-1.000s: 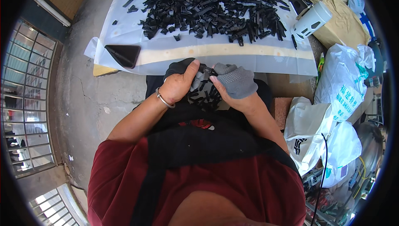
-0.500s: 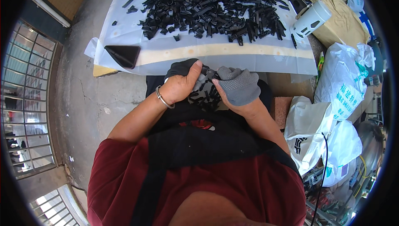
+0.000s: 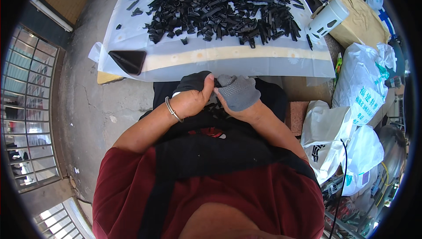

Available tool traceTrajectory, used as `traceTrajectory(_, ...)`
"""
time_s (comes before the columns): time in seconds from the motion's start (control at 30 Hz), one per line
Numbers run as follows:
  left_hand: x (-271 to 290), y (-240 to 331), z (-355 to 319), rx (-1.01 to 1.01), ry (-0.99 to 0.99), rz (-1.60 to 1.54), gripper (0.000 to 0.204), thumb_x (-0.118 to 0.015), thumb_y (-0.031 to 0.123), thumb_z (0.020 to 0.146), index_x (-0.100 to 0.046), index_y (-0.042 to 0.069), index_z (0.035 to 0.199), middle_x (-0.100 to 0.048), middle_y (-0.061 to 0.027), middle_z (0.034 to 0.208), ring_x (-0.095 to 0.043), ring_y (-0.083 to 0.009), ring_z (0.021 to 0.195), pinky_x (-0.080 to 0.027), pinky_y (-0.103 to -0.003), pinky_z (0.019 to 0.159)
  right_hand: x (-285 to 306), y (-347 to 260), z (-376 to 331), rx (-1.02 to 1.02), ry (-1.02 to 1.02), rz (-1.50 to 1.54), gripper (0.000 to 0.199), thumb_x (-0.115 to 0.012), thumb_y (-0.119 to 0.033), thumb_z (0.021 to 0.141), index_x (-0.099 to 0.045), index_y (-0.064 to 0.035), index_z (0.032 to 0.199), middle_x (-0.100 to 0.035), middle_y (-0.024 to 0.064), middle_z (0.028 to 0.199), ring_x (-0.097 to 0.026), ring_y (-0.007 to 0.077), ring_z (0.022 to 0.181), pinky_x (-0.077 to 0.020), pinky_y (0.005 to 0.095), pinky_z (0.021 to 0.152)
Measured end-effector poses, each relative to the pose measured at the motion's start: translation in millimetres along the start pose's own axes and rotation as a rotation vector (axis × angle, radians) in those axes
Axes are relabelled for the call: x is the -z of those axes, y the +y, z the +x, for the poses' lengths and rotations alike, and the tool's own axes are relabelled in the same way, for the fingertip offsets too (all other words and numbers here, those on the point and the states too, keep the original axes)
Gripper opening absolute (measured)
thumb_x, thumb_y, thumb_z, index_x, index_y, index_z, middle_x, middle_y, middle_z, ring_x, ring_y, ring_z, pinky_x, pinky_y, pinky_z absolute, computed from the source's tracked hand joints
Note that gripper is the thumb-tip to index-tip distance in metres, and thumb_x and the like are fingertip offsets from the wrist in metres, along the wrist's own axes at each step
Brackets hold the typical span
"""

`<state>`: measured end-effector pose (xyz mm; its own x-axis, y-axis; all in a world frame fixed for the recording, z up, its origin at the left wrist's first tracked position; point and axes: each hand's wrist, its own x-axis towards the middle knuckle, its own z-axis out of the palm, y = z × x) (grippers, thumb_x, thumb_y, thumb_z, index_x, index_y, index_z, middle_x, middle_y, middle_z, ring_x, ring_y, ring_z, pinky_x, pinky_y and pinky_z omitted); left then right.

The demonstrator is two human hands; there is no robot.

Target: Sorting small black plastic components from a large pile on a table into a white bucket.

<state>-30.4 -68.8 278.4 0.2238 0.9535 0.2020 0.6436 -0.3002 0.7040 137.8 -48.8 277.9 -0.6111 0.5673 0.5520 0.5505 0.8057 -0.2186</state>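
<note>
My left hand (image 3: 196, 92), partly covered by a dark glove with the thumb bare, is closed in front of the table's near edge. Its thumb meets my right hand (image 3: 238, 94), which wears a grey dotted glove and is also closed. Pinched between the two is a small black plastic part (image 3: 216, 83), mostly hidden by the fingers. Just below the hands, some black pieces (image 3: 216, 109) show over my lap, largely covered by my wrists. A large heap of black plastic parts (image 3: 220, 12) lies on the table beyond.
The table carries a pale plastic cover (image 3: 193, 67). A black phone (image 3: 128, 62) lies at its near left, a white cup (image 3: 329, 18) at its right. White bags (image 3: 327, 138) and a reddish brick (image 3: 298, 116) stand to my right. A barred window (image 3: 33, 107) is at left.
My right hand has moved left, closer to my left hand. The gap between them has narrowed, and the pieces over my lap are now more covered.
</note>
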Motion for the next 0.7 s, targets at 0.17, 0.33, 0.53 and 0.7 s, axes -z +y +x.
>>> traceTrajectory(0.17,21.8,-32.8,17.3,0.116,0.076,0.443,0.043,-0.039,0.04,0.089,-0.06,0.003,0.085,-0.06,-0.0181,0.08,-0.058,-0.0331,0.076,-0.046,-0.04,0.069,16.7,33.5,17.1,-0.232,-0.264,-0.044,0.018,-0.051,-0.02,0.081,-0.057,-0.0053,0.089,-0.058,0.0159,0.085,-0.056,0.0322,0.08,-0.0438,0.0449,0.067)
traceTrajectory(0.33,33.7,-73.9,54.7,0.018,0.414,0.592,0.029,-0.049,0.029,0.084,-0.06,0.006,0.097,-0.061,-0.014,0.089,-0.06,-0.0281,0.081,-0.048,-0.036,0.07,12.8,108.3,42.2,-0.169,-0.149,-0.572,0.015,-0.052,-0.014,0.077,-0.058,-0.0071,0.089,-0.058,0.0155,0.087,-0.056,0.0321,0.077,-0.0455,0.0424,0.067)
traceTrajectory(0.53,22.1,-84.3,73.9,0.035,0.239,0.713,0.021,-0.048,0.014,0.078,-0.06,0.011,0.095,-0.06,-0.0118,0.089,-0.058,-0.028,0.084,-0.047,-0.039,0.07,6.6,115.9,60.8,-0.122,-0.257,-0.579,0.017,-0.052,-0.013,0.075,-0.06,-0.0078,0.089,-0.059,0.0136,0.094,-0.057,0.0312,0.085,-0.0463,0.0391,0.069)
traceTrajectory(0.7,22.2,-85.7,63.3,-0.066,0.302,0.621,0.022,-0.053,0.017,0.078,-0.058,0.008,0.097,-0.06,-0.0131,0.091,-0.058,-0.0292,0.083,-0.047,-0.039,0.071,3.6,114.9,49.4,-0.136,-0.168,-0.518,0.021,-0.053,-0.017,0.079,-0.06,-0.0063,0.095,-0.06,0.0136,0.099,-0.057,0.0308,0.086,-0.0457,0.0385,0.072)
